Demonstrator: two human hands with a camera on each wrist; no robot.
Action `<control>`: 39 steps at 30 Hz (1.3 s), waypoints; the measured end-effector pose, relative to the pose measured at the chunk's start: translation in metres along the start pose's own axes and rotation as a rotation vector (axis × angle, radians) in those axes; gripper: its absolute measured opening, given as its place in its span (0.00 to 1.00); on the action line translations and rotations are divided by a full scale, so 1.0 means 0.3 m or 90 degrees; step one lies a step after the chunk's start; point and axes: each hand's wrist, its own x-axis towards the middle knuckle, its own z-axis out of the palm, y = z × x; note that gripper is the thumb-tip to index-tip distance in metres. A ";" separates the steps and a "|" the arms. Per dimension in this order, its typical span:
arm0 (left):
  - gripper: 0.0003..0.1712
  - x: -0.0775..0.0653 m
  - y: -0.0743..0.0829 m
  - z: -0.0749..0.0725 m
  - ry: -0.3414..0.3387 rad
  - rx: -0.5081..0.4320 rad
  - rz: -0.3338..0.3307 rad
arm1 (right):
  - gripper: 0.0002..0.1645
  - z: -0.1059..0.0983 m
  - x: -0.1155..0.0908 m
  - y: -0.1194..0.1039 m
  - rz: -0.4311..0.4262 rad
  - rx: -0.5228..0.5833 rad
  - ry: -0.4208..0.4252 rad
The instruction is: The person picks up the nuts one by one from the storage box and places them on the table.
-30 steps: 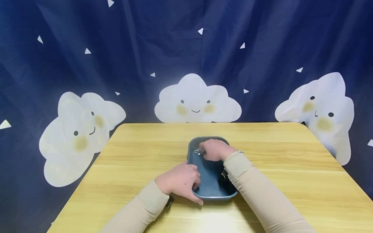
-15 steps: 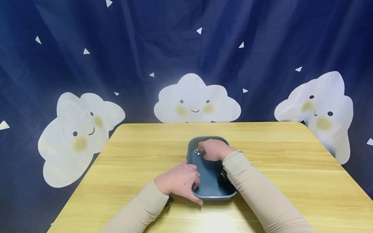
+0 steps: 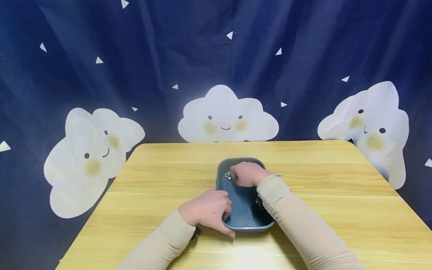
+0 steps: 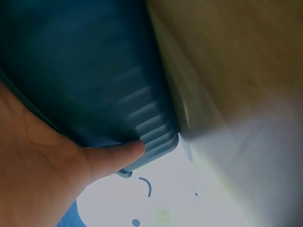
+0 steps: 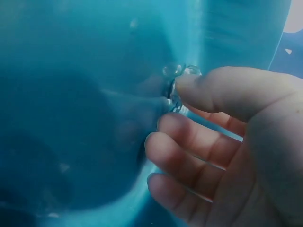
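Note:
A blue-green plastic basin (image 3: 248,228) with rounded corners stands on the table. My left hand (image 3: 210,208) grips its near left side, fingers bent over the rim and thumb along the outside; the left wrist view shows that thumb (image 4: 113,158) against the ribbed wall. Inside the far end, my right hand (image 3: 248,173) reaches down to several small shiny pieces (image 3: 227,175), some ring-like. In the right wrist view its thumb presses at one shiny piece (image 5: 174,94) by the basin's wall, with the index fingertip hidden behind. Its other fingers are loosely bent.
The wooden table (image 3: 162,168) spreads around the basin. A dark blue curtain (image 3: 162,45) with white smiling clouds hangs behind the table's far edge. Small black devices (image 3: 196,233) sit under both wrists, and a bracelet (image 3: 278,175) shows at the right cuff.
The right fingertips have shifted slightly among the shiny pieces, and these lie in a somewhat different arrangement. The left hand and the basin have stayed put.

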 end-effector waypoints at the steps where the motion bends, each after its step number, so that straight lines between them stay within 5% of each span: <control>1: 0.31 0.000 0.000 -0.001 0.001 -0.001 0.001 | 0.06 0.002 0.001 0.001 -0.001 -0.001 -0.001; 22: 0.32 0.002 0.000 0.006 0.000 -0.017 -0.002 | 0.23 0.007 -0.002 0.001 -0.059 -0.015 0.001; 39: 0.31 0.005 -0.001 -0.005 -0.011 -0.007 -0.004 | 0.06 -0.043 -0.027 -0.014 -0.038 -0.025 0.029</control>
